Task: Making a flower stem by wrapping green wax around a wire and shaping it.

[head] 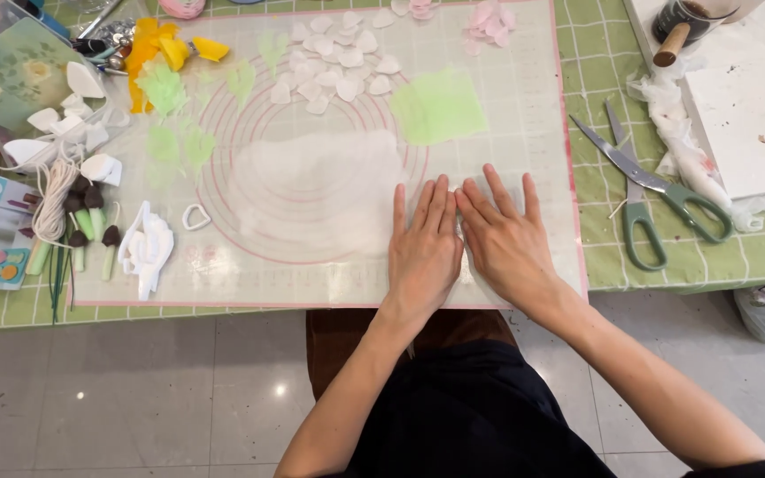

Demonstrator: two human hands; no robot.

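- The left hand lies flat, fingers straight and together, palm down on the translucent mat near its front edge, gripping nothing.
- The right hand, likewise spread flat and gripping nothing, presses the mat just beside the left, index fingers touching.
- Just beyond and left of the hands, a thin white sheet lies on the mat's printed circles.
- Farther back on the mat: a pale green sheet and white petals.
- Off the mat's right edge, green-handled scissors rest on the desk.

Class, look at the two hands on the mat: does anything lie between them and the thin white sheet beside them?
Nothing visible does. The left hand and right hand lie flat on the mat, with the white sheet just beside the left hand.
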